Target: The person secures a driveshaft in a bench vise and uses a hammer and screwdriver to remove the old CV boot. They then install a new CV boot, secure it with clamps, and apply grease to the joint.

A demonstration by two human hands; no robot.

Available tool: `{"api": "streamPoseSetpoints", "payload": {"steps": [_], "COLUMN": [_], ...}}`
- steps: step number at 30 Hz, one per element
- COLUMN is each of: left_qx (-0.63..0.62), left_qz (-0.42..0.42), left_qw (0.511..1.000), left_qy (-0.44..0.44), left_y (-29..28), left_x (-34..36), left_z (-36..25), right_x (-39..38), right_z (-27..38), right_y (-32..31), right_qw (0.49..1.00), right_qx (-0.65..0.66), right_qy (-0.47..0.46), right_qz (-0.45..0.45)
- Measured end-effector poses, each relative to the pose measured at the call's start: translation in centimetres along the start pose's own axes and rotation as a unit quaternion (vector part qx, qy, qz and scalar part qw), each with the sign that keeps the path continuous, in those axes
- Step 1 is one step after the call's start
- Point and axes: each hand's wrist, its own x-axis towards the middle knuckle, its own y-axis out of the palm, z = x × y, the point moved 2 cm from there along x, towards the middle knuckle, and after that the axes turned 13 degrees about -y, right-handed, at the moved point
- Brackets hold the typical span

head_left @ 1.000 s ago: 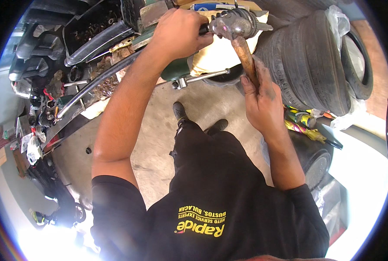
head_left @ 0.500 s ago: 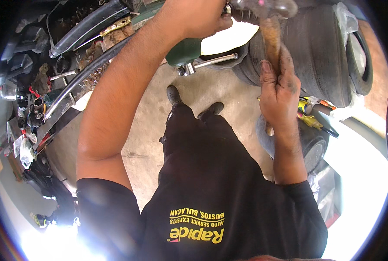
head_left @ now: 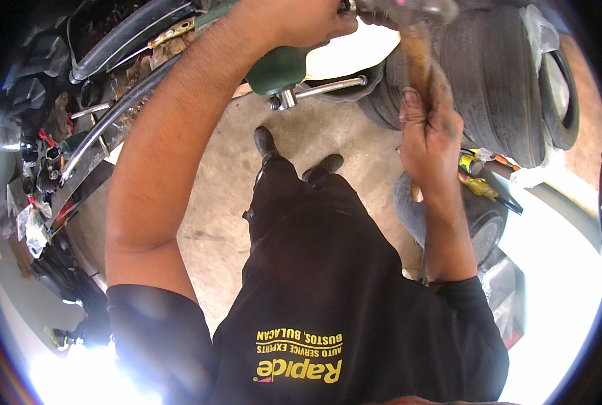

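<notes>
My right hand (head_left: 430, 131) is closed round the wooden handle of a hammer (head_left: 417, 57). The hammer's metal head is blurred at the top edge of the view, close to the fingers of my left hand (head_left: 308, 20). That left hand is closed, with a shiny bit of metal showing at its fingertips; what it grips is mostly cut off by the frame. Just under it is a dark green bench vise (head_left: 274, 71), whose steel sliding handle (head_left: 331, 88) points to the right.
Large worn tires (head_left: 490, 81) stand at the right, with a yellow tool (head_left: 480, 185) below them. A cluttered workbench (head_left: 105, 145) with metal rods, black parts and plastic bags runs down the left. My shoes (head_left: 264, 142) are on the concrete floor (head_left: 210, 236) beyond my torso.
Both hands and the hammer sit slightly higher in the view, and the left arm is a little further left. The vise and bench have shifted the same way. Both grips look unchanged.
</notes>
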Motion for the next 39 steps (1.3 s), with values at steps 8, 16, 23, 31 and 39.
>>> {"api": "streamPoseSetpoints", "payload": {"steps": [8, 16, 23, 31, 39], "left_qx": [-0.014, -0.002, 0.004, -0.032, -0.023], "left_qz": [0.011, 0.024, 0.008, 0.045, 0.002], "left_qw": [1.000, 1.000, 1.000, 0.998, 1.000], "left_qy": [-0.001, -0.014, -0.001, -0.025, 0.000], "left_y": [0.2, -0.1, -0.3, -0.3, 0.1], "left_x": [0.1, 0.2, 0.1, 0.2, 0.1], "left_z": [0.0, -0.2, -0.4, -0.3, -0.1], "right_x": [-0.2, 0.0, 0.1, 0.3, -0.2], "right_z": [-0.3, -1.1, -1.6, -2.1, -1.6], "right_y": [-0.4, 0.1, 0.2, 0.9, 0.7], "right_qw": [0.998, 0.998, 0.998, 0.993, 0.997], "right_qx": [-0.048, -0.045, -0.004, -0.093, -0.062], "right_qy": [-0.030, -0.047, -0.054, -0.041, -0.032], "right_qz": [0.015, -0.010, -0.010, 0.060, 0.021]}}
